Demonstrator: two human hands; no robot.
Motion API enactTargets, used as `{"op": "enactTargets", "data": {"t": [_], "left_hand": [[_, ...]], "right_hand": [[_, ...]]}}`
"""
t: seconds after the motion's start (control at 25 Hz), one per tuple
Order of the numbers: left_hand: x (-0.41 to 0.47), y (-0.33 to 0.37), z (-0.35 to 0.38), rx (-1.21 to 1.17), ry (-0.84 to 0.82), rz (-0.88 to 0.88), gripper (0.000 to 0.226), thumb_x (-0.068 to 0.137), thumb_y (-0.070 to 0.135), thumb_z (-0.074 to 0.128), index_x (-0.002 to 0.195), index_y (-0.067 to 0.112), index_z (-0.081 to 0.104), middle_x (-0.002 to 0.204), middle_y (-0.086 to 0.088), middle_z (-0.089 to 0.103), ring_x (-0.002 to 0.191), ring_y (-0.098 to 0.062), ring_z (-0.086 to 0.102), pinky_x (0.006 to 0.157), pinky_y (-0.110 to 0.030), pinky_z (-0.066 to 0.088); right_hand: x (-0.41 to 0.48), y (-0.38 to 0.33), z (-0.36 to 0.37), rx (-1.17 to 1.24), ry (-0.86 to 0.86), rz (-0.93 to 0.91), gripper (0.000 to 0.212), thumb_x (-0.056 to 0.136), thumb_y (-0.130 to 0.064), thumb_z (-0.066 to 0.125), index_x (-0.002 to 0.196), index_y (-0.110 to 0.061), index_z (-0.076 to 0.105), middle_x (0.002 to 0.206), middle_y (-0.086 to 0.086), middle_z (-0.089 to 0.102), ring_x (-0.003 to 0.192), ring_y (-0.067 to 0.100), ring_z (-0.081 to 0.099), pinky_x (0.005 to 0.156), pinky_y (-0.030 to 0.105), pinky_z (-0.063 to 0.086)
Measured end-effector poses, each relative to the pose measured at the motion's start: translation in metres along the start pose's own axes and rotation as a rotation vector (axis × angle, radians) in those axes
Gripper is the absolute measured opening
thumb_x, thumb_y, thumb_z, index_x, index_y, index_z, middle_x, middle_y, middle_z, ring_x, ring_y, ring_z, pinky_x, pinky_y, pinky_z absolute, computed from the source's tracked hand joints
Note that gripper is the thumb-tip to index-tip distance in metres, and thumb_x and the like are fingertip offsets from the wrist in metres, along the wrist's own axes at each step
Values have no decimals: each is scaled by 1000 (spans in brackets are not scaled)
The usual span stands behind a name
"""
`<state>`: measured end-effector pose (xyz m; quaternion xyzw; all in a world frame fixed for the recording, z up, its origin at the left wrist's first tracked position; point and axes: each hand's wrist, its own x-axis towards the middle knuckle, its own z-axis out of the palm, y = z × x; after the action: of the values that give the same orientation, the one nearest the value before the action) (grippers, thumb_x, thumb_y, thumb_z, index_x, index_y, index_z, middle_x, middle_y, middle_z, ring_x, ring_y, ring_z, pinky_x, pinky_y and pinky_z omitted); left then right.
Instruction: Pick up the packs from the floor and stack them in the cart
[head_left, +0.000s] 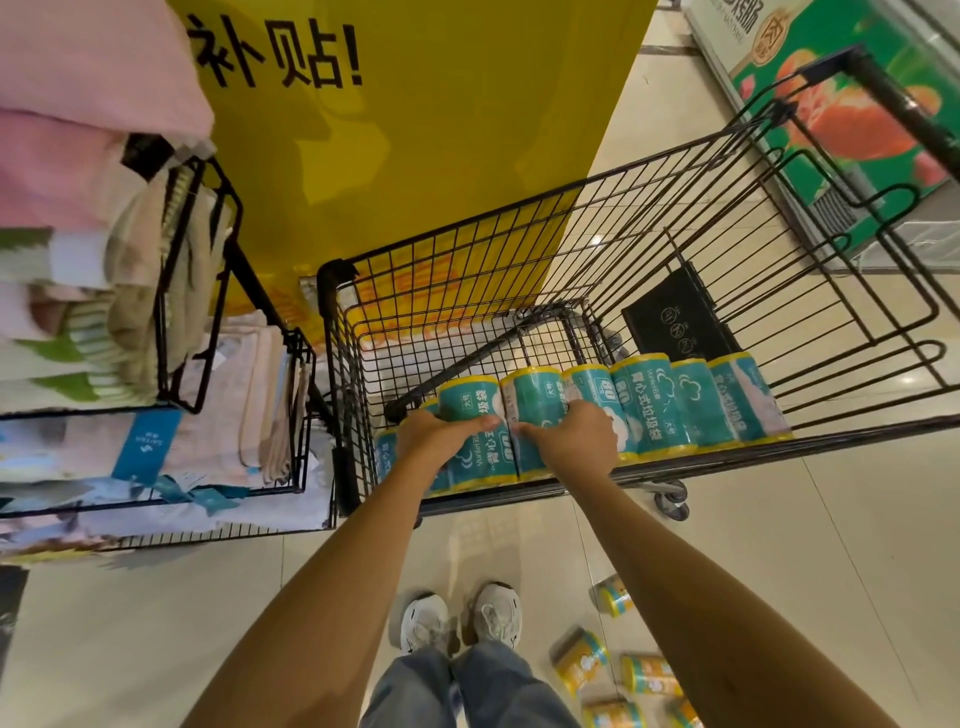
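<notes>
View looking down from a person's head over both bare forearms into a black wire shopping cart (519, 249) on a pale tiled floor (156, 623). The task appears partly done: a row of teal and yellow packs (649, 405) stands side by side, touching, along the cart's near edge, from its near left corner to past the middle, while the far half of the cart holds none. Work remains: at least five more packs (582, 660) lie scattered on the floor to the right of the person's white shoes (426, 621), well apart from the cart. Both hands reach over the near edge, toward the left end of the row. The left hand (436, 434) grips a teal pack (470, 405), fingers curled over its top and thumb (485, 423) lying across its face. The right hand (574, 441) grips the adjoining pack (535, 400), its fingers (579, 410) wrapped narrowly over the top; the two packs touch. It looks as if both are being settled into the row. A yellow sign (415, 130) stands behind the cart, and a wire rack of folded linens (208, 312) stands just beside its left edge
</notes>
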<state>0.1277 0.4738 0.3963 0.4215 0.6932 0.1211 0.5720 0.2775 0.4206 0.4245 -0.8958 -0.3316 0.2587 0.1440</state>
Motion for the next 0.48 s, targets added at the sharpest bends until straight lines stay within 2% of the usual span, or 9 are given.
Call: {"op": "enactTargets", "data": {"t": [0.24,0.4,0.48], "left_hand": [[-2,0,2,30,31,34,55,60,52,83,97,17,65,92,-1,68,83,-17,68,78,-37,58],[-4,2,0,46,27,36,53,61,52,82,96,18,64,92,-2,68,85,-19,69,78,-37,59],[-5,5,-2,48,-3,29,51,63,51,82,97,18,62,94,-2,67,87,-20,68,77,-36,58]], "right_hand": [[3,0,5,14,19,3,65,65,-52,79,109,-11,57,106,7,60,102,26,59,82,44,54],[3,-1,2,-11,-23,-5,65,66,-54,78,109,-11,55,107,8,59,102,26,58,83,43,54],[3,-1,-3,-23,-47,-20,64,67,-54,77,109,-11,55,106,7,60,100,24,59,81,38,54]]}}
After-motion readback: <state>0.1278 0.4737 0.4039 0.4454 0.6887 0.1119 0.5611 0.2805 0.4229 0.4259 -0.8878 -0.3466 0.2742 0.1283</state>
